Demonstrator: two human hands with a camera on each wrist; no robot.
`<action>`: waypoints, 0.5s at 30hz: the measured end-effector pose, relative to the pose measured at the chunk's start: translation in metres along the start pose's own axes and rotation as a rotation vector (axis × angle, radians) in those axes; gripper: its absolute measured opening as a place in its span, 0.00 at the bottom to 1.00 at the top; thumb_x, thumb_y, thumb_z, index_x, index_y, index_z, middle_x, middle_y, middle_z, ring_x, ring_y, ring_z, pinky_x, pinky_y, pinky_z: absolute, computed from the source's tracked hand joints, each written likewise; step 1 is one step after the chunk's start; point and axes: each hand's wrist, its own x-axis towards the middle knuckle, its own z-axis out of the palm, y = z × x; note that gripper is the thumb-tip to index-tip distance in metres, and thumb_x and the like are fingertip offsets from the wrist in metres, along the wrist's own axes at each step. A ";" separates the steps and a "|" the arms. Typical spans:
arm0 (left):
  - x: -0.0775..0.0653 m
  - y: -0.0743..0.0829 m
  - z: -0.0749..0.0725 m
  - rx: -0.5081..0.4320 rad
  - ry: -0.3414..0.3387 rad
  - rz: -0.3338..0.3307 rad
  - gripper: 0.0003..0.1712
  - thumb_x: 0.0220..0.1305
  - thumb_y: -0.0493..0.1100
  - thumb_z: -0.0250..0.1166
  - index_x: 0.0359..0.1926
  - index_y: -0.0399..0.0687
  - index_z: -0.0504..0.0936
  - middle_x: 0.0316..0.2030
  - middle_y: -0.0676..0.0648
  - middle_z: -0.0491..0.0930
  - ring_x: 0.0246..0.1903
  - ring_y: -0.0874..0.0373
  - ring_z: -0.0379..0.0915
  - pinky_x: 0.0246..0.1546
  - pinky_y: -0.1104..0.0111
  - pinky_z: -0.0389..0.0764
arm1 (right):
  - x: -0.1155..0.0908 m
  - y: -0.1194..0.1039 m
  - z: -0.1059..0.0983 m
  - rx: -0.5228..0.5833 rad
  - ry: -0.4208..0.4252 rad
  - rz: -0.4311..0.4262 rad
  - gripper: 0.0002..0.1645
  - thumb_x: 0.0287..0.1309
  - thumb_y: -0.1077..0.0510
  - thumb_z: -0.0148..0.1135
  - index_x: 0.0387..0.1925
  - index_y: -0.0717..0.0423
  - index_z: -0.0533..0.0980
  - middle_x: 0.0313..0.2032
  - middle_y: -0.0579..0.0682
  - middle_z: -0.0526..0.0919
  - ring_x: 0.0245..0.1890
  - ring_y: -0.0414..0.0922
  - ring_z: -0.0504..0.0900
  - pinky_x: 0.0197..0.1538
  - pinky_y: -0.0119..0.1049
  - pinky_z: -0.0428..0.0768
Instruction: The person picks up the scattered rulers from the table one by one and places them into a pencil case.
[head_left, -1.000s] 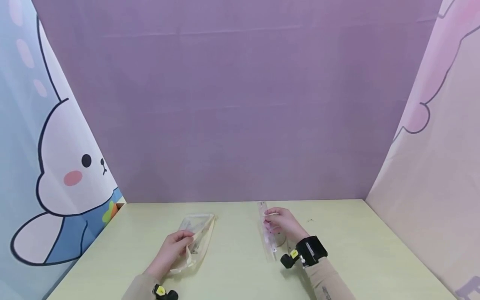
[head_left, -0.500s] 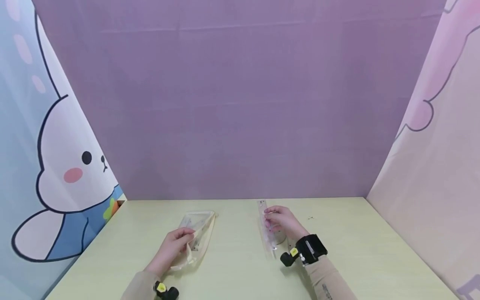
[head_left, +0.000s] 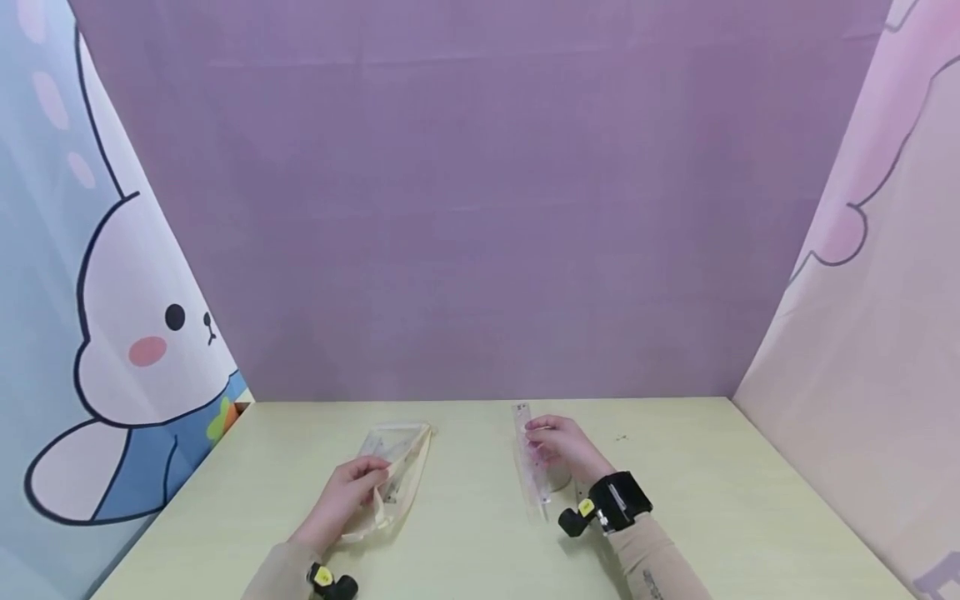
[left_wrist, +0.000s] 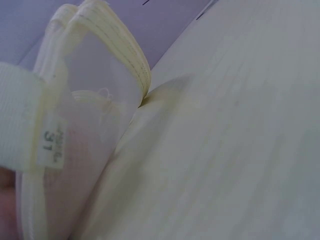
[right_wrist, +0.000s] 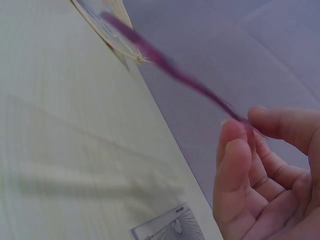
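A see-through zip pouch (head_left: 411, 492) with cream edging lies on the left of the table, partly lifted. My left hand (head_left: 356, 485) pinches its near side edge. In the left wrist view the pouch (left_wrist: 107, 75) stands up from the tabletop, a white printed tag on its side. To the right, my right hand (head_left: 570, 446) pinches a clear, pink-tinted ruler (head_left: 522, 415) between thumb and fingers. The ruler (right_wrist: 185, 77) shows nearly edge-on in the right wrist view, raised off the table. Beneath that hand lies a clear printed piece with fanned lines (right_wrist: 175, 226), like a protractor, partly hidden.
The pale tabletop (head_left: 480, 542) ends at a purple backdrop (head_left: 480, 208). Printed cartoon panels stand at the left (head_left: 142, 275) and right. Small dark marks (head_left: 622, 437) show on the table right of the right hand.
My right hand and the ruler have shifted very slightly left. The left hand keeps its hold on the pouch in the same place.
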 end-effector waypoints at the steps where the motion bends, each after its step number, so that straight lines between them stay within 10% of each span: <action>1: -0.001 -0.001 0.000 0.001 0.001 -0.001 0.12 0.62 0.38 0.62 0.45 0.36 0.81 0.33 0.47 0.78 0.28 0.58 0.68 0.30 0.71 0.73 | 0.001 0.002 0.001 0.003 0.002 0.007 0.20 0.59 0.62 0.61 0.49 0.71 0.73 0.30 0.51 0.80 0.25 0.41 0.78 0.29 0.34 0.79; 15: -0.001 0.003 -0.002 -0.029 0.002 0.003 0.12 0.63 0.37 0.62 0.45 0.36 0.81 0.29 0.47 0.75 0.22 0.60 0.64 0.25 0.72 0.71 | 0.003 0.004 0.030 0.099 -0.112 0.015 0.24 0.62 0.59 0.61 0.53 0.73 0.70 0.30 0.51 0.80 0.27 0.41 0.79 0.31 0.33 0.80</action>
